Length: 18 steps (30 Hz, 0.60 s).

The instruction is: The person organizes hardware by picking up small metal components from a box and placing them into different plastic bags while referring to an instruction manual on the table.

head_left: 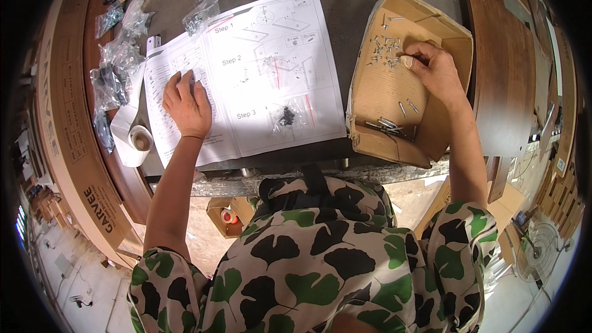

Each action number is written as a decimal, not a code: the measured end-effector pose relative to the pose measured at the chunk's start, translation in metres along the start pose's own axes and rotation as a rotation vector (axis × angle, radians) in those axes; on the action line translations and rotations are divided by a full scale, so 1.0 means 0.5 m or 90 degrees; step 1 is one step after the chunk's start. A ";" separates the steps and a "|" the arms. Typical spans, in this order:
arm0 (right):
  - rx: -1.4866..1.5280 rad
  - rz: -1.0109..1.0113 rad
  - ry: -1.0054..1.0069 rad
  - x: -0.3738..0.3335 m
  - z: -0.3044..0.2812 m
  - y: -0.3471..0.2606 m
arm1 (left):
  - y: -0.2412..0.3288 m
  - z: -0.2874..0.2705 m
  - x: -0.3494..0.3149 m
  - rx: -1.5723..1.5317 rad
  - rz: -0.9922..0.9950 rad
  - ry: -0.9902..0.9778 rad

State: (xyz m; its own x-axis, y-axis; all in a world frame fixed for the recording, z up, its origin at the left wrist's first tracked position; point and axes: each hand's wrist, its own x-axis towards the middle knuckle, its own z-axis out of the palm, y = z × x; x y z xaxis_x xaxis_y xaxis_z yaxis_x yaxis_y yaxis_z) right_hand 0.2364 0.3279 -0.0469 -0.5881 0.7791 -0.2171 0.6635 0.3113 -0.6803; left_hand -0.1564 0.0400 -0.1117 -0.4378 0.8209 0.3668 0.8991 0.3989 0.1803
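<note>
My left hand (187, 103) lies flat on the left page of an open instruction booklet (246, 142), fingers stretched out and slightly apart. The booklet shows printed diagrams, with red marks on the right page. A small clear bag of black parts (286, 116) rests on that page. Inside an open cardboard box (391, 89) on the right, my right hand (435, 71) has thumb and fingers pinched together beside a cluster of small silver screws (385, 50). Something pale shows at the thumb; what the fingers hold, if anything, is too small to tell. Longer metal pins (387, 126) lie at the box's near end.
Several clear bags of hardware (120, 61) line the table's left side, beside a roll of white tape or labels (140, 139). Another bag (202, 13) touches the booklet's top. Brown boards (502, 80) stand at the right, a long carton (74, 117) at the left.
</note>
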 end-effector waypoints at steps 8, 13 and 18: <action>-0.027 -0.005 0.005 -0.008 0.001 -0.009 | 0.000 0.001 0.000 -0.006 -0.001 0.000; -0.069 -0.013 0.000 -0.014 0.002 -0.041 | -0.002 0.001 -0.001 0.001 0.000 0.000; -0.127 -0.046 0.015 -0.012 0.004 -0.044 | 0.003 -0.004 0.002 0.013 0.009 0.001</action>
State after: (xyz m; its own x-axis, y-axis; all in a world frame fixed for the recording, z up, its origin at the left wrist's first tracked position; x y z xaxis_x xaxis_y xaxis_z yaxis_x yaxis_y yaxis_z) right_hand 0.2246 0.3154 -0.0321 -0.6277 0.7628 -0.1555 0.7002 0.4659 -0.5410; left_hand -0.1558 0.0406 -0.1091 -0.4247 0.8260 0.3706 0.9052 0.3955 0.1557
